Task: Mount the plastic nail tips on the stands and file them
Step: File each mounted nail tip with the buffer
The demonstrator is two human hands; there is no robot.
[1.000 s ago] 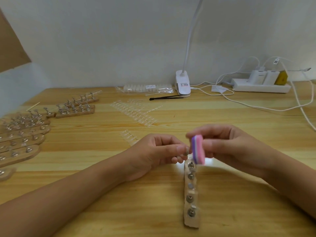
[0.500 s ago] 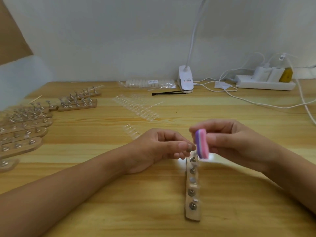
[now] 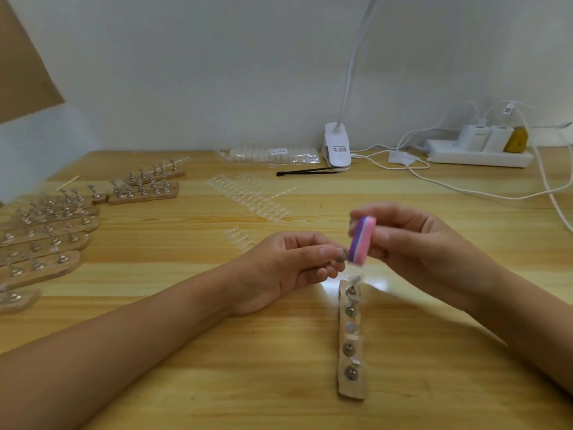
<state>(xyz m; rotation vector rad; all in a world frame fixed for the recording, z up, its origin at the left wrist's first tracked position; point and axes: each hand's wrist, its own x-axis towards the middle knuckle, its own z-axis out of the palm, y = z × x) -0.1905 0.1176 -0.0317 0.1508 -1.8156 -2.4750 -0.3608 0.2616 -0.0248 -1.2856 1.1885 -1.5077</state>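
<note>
Pale wooden tabletop (image 3: 186, 383) runs back to a white wall, where a clip lamp (image 3: 338, 147) and a power strip (image 3: 477, 153) sit. Your left hand (image 3: 288, 268) pinches a small grey piece (image 3: 340, 255) between thumb and forefinger; blur hides whether a tip sits on it. Your right hand (image 3: 418, 246) grips the pink-and-purple buffer block (image 3: 361, 240), its face against that piece. Compared with half a second ago, the block leans over, top to the right, and both hands sit higher, so a gap shows above the far end of the wooden stand (image 3: 352, 389). Clear nail tips (image 3: 248, 197) lie in rows beyond your hands, as before.
</note>
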